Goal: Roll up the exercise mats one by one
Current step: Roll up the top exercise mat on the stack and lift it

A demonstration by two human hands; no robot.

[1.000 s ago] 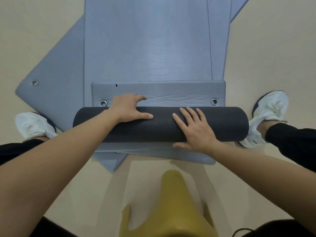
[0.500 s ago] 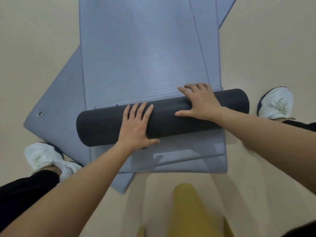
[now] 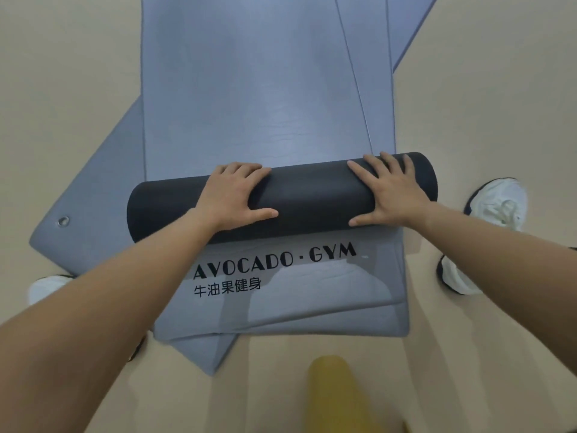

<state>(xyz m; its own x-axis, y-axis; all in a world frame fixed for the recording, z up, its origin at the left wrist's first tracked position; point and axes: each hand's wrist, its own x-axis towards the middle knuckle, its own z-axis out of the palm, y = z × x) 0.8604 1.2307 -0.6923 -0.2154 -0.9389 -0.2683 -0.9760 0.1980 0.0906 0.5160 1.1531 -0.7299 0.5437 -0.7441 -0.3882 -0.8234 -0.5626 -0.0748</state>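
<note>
The top blue-grey exercise mat (image 3: pixel 249 89) lies flat ahead of me, and its near end is wound into a dark roll (image 3: pixel 312 195). My left hand (image 3: pixel 231 195) grips the roll left of its middle, with the fingers bent over the far side and the thumb on the near side. Toward the right end, my right hand (image 3: pixel 390 189) presses on the roll with spread, straight fingers. Under the roll lies a second mat (image 3: pixel 312 301) printed "AVOCADO · GYM".
A third mat (image 3: pixel 93 198) with a metal eyelet (image 3: pixel 63 220) juts out at an angle to the left, and more mat edges show at the upper right. White shoes stand at the right (image 3: pixel 496 207) and left (image 3: pixel 46 289). A yellow object (image 3: pixel 337 395) is below me on the beige floor.
The roll has moved farther away and grown thicker, uncovering the printed lettering on the mat beneath. My left hand has shifted up over the roll; my right hand has slid toward its right end.
</note>
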